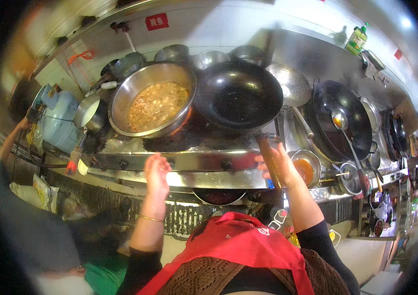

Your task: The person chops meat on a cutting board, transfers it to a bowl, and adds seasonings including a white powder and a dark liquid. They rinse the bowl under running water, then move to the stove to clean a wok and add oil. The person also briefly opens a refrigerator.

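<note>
My left hand (pixel 157 173) is raised before the stove's front edge, below the large steel basin (pixel 120 121) of brown, chunky food in liquid. Its fingers are loosely curled and it holds nothing. My right hand (pixel 281 164) is beside the wooden handle (pixel 270 158) of a black wok (pixel 238 94), fingers spread around it; whether the palm touches the handle cannot be told. The wok stands right of the basin and looks bare inside, with a shiny surface. A perforated metal skimmer (pixel 290 84) lies to the wok's right.
A larger black wok (pixel 327 136) with a ladle (pixel 353 147) stands at right, near a bowl of orange liquid (pixel 303 171). At left are a saucepan of whitish liquid (pixel 90 112), a blue gas cylinder (pixel 59 121) and another person's arm (pixel 10 138). Orange glow shows under the basin.
</note>
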A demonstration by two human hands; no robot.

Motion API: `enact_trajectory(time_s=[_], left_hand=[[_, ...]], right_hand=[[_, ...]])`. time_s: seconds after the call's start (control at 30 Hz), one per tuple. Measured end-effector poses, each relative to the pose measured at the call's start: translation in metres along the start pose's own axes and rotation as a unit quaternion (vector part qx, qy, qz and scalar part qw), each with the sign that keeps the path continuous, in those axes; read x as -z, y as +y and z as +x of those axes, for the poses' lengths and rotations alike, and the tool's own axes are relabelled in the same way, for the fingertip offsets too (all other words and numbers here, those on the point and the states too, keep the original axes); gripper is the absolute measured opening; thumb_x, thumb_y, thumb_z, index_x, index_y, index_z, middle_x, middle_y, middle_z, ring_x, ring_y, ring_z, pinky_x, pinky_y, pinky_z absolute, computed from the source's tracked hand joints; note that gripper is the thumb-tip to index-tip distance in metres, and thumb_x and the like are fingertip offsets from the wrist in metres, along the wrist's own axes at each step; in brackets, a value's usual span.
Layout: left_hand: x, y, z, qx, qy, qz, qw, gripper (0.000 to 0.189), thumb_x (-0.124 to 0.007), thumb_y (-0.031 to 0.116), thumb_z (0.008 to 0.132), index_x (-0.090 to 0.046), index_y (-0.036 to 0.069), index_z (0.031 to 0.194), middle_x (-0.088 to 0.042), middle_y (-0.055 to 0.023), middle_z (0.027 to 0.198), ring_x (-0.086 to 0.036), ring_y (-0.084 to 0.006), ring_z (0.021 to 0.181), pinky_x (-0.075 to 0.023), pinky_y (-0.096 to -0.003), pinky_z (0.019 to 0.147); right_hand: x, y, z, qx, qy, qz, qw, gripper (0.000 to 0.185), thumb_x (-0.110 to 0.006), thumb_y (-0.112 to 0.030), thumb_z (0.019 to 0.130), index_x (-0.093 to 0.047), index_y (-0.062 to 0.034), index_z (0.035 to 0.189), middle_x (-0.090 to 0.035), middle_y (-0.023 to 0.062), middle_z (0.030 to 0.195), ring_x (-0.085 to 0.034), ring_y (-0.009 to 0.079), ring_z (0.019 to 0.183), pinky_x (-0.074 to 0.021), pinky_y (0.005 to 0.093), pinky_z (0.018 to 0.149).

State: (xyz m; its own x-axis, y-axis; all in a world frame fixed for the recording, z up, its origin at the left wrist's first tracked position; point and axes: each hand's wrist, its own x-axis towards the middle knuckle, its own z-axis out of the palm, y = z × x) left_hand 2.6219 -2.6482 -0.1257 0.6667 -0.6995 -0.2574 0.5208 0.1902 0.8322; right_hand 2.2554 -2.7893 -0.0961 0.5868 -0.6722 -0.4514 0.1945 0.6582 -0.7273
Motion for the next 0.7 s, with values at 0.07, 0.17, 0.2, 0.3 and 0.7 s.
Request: enact_trajectory(time_s=[0.07,0.17,0.2,0.3,0.7], left_hand=[[-0.011,-0.049,-0.027,0.032,-0.070,0.196,0.978,0.019,-0.066,0.013,0.086,-0.058,0.009,0.103,-0.060,-0.0003,0.081,-0.055,-0.0103,0.066,-0.0460,-0.0242,0.059],[-0.039,-0.099,-0.035,-0.123,-0.172,0.434,0.876,0.015,-0.074,0.020,0.082,-0.065,0.008,0.083,-0.068,-0.0036,0.077,-0.065,-0.0124,0.072,-0.0495,-0.0276,0.062],[-0.049,-0.110,-0.036,-0.173,-0.179,0.498,0.831,0.021,-0.074,0.027,0.081,-0.065,0.008,0.080,-0.068,-0.0056,0.075,-0.065,-0.0168,0.070,-0.0498,-0.0308,0.061],[-0.071,-0.122,-0.030,-0.235,-0.195,0.665,0.681,0.035,-0.071,0.043,0.079,-0.065,0.009,0.073,-0.067,-0.0095,0.074,-0.065,-0.0276,0.069,-0.0495,-0.0387,0.060],[-0.073,-0.168,-0.028,0.267,-0.023,0.203,0.942,0.032,-0.063,0.044,0.090,-0.064,0.013,0.084,-0.063,0.0060,0.068,-0.056,-0.0056,0.056,-0.0302,-0.0208,0.044]], right_hand=[[0.015,0.022,-0.015,-0.010,0.051,-0.003,0.999,0.060,-0.034,-0.059,0.096,-0.044,-0.0138,0.134,-0.063,0.0105,0.109,-0.062,0.0203,0.081,-0.0530,0.0336,0.060],[0.039,0.064,-0.045,0.058,0.113,0.019,0.992,0.035,-0.057,-0.036,0.095,-0.053,-0.0136,0.122,-0.063,0.0060,0.102,-0.060,0.0183,0.080,-0.0499,0.0337,0.065],[0.053,0.074,-0.064,0.028,0.187,-0.005,0.982,0.036,-0.058,-0.035,0.094,-0.053,-0.0123,0.121,-0.062,0.0064,0.101,-0.060,0.0181,0.079,-0.0496,0.0329,0.065],[0.092,0.106,-0.115,-0.002,0.243,0.027,0.970,0.039,-0.062,-0.034,0.091,-0.053,-0.0098,0.120,-0.062,0.0085,0.100,-0.060,0.0175,0.078,-0.0489,0.0308,0.064],[0.175,0.205,-0.241,-0.035,0.437,-0.024,0.898,0.029,-0.058,-0.026,0.092,-0.056,-0.0054,0.113,-0.063,0.0062,0.086,-0.060,0.0152,0.068,-0.0487,0.0288,0.056]])
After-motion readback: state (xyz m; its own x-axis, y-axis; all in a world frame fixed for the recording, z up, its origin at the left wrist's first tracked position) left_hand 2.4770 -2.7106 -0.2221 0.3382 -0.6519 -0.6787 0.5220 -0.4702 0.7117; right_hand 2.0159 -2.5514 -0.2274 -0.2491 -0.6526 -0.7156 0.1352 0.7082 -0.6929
